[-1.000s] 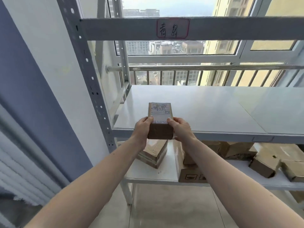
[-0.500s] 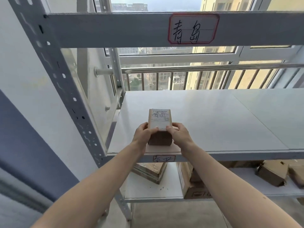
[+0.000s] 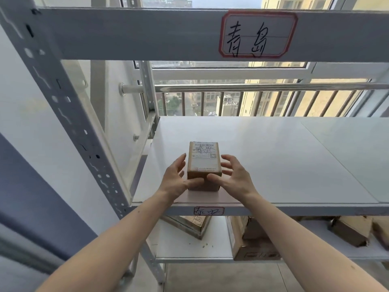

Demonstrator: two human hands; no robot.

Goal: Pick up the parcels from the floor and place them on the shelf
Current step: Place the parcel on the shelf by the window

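Observation:
A small brown cardboard parcel [image 3: 203,163] with a white shipping label on top rests on the white middle shelf [image 3: 273,165], near its front left corner. My left hand [image 3: 175,178] is at the parcel's left side and my right hand [image 3: 232,175] at its right side. On both hands the fingers are spread and lifted off the sides. Only the thumbs still touch the near face of the box.
A grey metal upright [image 3: 69,114] and a crossbeam with a handwritten label [image 3: 257,34] frame the shelf. Several brown boxes [image 3: 252,239] lie on the lower shelf. A window with a steel rail [image 3: 252,87] is behind. A wall stands at the left.
The parcel has gone from held at the shelf edge to resting on the shelf. Both hands have opened, their fingers coming off the box. The camera has moved closer.

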